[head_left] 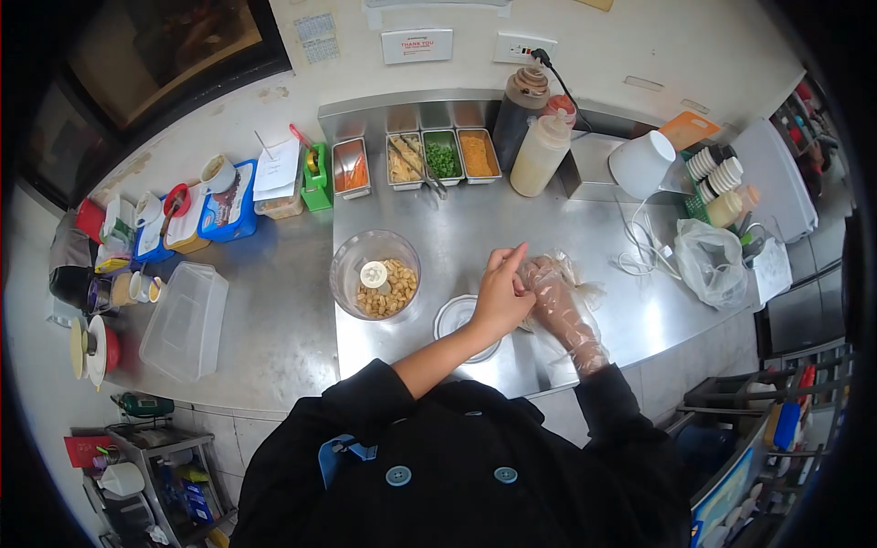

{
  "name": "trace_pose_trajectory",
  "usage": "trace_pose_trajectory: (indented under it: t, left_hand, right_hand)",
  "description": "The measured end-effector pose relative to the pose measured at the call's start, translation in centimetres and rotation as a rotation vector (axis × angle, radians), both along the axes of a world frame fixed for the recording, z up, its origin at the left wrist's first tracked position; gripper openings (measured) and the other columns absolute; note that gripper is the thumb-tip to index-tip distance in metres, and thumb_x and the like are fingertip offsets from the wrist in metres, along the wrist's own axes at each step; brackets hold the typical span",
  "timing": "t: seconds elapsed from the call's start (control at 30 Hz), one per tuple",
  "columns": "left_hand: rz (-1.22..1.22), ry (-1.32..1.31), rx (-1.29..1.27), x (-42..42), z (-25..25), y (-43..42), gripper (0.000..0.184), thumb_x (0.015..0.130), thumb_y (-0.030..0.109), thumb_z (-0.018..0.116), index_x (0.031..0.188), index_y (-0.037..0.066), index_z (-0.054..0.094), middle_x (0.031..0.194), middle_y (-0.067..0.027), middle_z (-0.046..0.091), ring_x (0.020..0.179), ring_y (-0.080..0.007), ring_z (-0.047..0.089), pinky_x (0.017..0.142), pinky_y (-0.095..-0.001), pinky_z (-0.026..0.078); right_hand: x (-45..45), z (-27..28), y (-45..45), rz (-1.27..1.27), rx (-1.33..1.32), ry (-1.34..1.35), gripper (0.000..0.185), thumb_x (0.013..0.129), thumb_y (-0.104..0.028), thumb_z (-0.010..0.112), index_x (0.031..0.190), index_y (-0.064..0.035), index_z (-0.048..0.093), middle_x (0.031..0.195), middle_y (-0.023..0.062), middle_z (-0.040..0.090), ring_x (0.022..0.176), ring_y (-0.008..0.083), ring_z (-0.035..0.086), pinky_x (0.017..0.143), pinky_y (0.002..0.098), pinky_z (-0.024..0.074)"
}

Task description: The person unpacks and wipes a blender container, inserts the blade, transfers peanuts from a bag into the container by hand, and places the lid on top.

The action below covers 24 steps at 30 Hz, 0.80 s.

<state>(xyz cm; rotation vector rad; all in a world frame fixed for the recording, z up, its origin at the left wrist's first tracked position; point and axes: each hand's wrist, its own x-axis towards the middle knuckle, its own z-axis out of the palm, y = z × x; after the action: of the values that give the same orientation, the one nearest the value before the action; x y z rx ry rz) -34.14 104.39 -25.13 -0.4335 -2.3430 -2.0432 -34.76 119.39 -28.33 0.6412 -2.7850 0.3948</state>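
My bare left hand point(504, 294) is bent with its fingers close together at the edge of my right hand point(550, 290), which wears a clear plastic glove. Whether the left fingers pinch the glove is too small to tell. Crumpled clear plastic point(585, 290) shows around the gloved fingers, and what the right hand holds, if anything, is hidden. Partly under my left forearm lies a round clear lid point(449, 320). Left of it stands a clear processor bowl point(340, 290) with peeled nuts point(395, 300) around a white central hub point(373, 274).
Metal trays of toppings point(442, 157) and sauce bottles point(541, 157) line the back. A white cable point(644, 251) and a plastic bag point(711, 265) lie at the right. An empty clear container point(185, 320) and blue tubs point(228, 205) are at the left.
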Motion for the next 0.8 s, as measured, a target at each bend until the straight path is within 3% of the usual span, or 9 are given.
trace_pose_trajectory:
  t: [0.1, 0.17, 0.3, 0.37, 0.4, 0.47, 0.6, 0.7, 0.8]
  left_hand:
    - [0.010, -0.016, 0.009, -0.1, 0.1, -0.3, 0.073, 0.064, -0.008, 0.060, 0.135, 0.004, 0.044, 0.118, -0.0109, 0.046, 0.068, -0.0114, 0.052, 0.062, -0.0235, 0.049]
    - [0.010, -0.031, 0.006, -0.1, 0.2, -0.4, 0.073, 0.064, -0.008, 0.060, 0.135, 0.004, 0.044, 0.119, -0.0113, 0.045, 0.070, -0.0116, 0.052, 0.062, -0.0237, 0.051]
    - [0.000, -0.052, 0.053, -0.1, 0.2, -0.4, 0.070, 0.065, -0.007, 0.061, 0.133, -0.002, 0.044, 0.115, -0.0131, 0.045, 0.067, -0.0130, 0.053, 0.063, -0.0244, 0.049]
    - [-0.002, -0.072, 0.063, -0.2, 0.2, -0.3, 0.070, 0.065, -0.007, 0.062, 0.132, -0.002, 0.044, 0.115, -0.0132, 0.045, 0.068, -0.0131, 0.053, 0.064, -0.0243, 0.049]
    - [-0.003, -0.073, 0.064, -0.2, 0.1, -0.3, 0.070, 0.065, -0.007, 0.062, 0.132, -0.002, 0.044, 0.115, -0.0132, 0.045, 0.068, -0.0131, 0.053, 0.064, -0.0243, 0.049]
    - [-0.005, -0.091, 0.051, -0.3, 0.1, -0.2, 0.069, 0.066, -0.007, 0.062, 0.132, -0.001, 0.044, 0.115, -0.0134, 0.045, 0.070, -0.0138, 0.054, 0.063, -0.0250, 0.051]
    - [-0.002, -0.153, 0.117, -0.6, -0.2, -0.3, 0.068, 0.066, -0.007, 0.062, 0.131, -0.001, 0.045, 0.114, -0.0135, 0.045, 0.072, -0.0145, 0.054, 0.062, -0.0258, 0.053]
    - [0.003, -0.141, 0.054, -0.7, -0.1, -0.4, 0.067, 0.066, -0.009, 0.060, 0.130, 0.006, 0.048, 0.117, -0.0120, 0.044, 0.079, -0.0145, 0.052, 0.063, -0.0261, 0.054]
    - [-0.011, -0.196, 0.091, -0.7, -0.1, -0.3, 0.065, 0.066, -0.008, 0.060, 0.129, 0.007, 0.049, 0.117, -0.0120, 0.045, 0.079, -0.0148, 0.052, 0.063, -0.0262, 0.053]
  right_hand:
    - [-0.2, 1.0, 0.3, 0.008, -0.206, -0.146, 0.033, 0.063, -0.011, 0.074, 0.093, -0.0028, 0.061, 0.097, 0.0142, 0.060, 0.094, 0.0314, 0.058, 0.080, 0.0392, 0.0472]
    - [-0.2, 2.1, 0.4, -0.137, -0.450, -0.359, 0.029, 0.067, -0.009, 0.073, 0.091, -0.0008, 0.061, 0.091, 0.0121, 0.062, 0.086, 0.0265, 0.061, 0.075, 0.0347, 0.0493]
    - [-0.5, 2.6, 0.9, -0.201, -0.739, -0.418, 0.022, 0.071, -0.009, 0.071, 0.090, -0.0005, 0.062, 0.085, 0.0081, 0.063, 0.077, 0.0175, 0.061, 0.071, 0.0295, 0.0492]
    - [-0.4, 3.4, 0.8, -0.337, -1.084, -0.652, 0.018, 0.074, -0.005, 0.066, 0.091, -0.0012, 0.062, 0.084, 0.0051, 0.063, 0.074, 0.0112, 0.059, 0.068, 0.0252, 0.0488]
    - [-0.2, 3.8, 0.6, -0.339, -1.083, -0.651, 0.018, 0.074, -0.005, 0.066, 0.091, -0.0012, 0.062, 0.084, 0.0051, 0.063, 0.074, 0.0112, 0.059, 0.068, 0.0252, 0.0488]
    - [0.2, 4.6, 0.1, -0.272, -1.379, -0.684, 0.016, 0.075, -0.004, 0.065, 0.091, -0.0015, 0.062, 0.083, 0.0043, 0.062, 0.071, 0.0098, 0.058, 0.065, 0.0230, 0.0483]
    - [-0.1, 3.9, 0.7, -0.335, -1.326, -0.689, 0.017, 0.074, -0.003, 0.064, 0.091, -0.0010, 0.061, 0.083, 0.0043, 0.062, 0.072, 0.0111, 0.059, 0.065, 0.0238, 0.0489]
    - [0.1, 4.1, 1.1, -0.313, -1.338, -0.691, 0.016, 0.074, -0.002, 0.063, 0.090, -0.0016, 0.060, 0.083, 0.0049, 0.062, 0.073, 0.0116, 0.059, 0.066, 0.0235, 0.0489]
    - [-0.1, 3.4, 1.6, -0.293, -1.458, -0.733, 0.016, 0.075, -0.002, 0.064, 0.090, -0.0033, 0.058, 0.082, 0.0042, 0.061, 0.071, 0.0123, 0.058, 0.065, 0.0236, 0.0485]
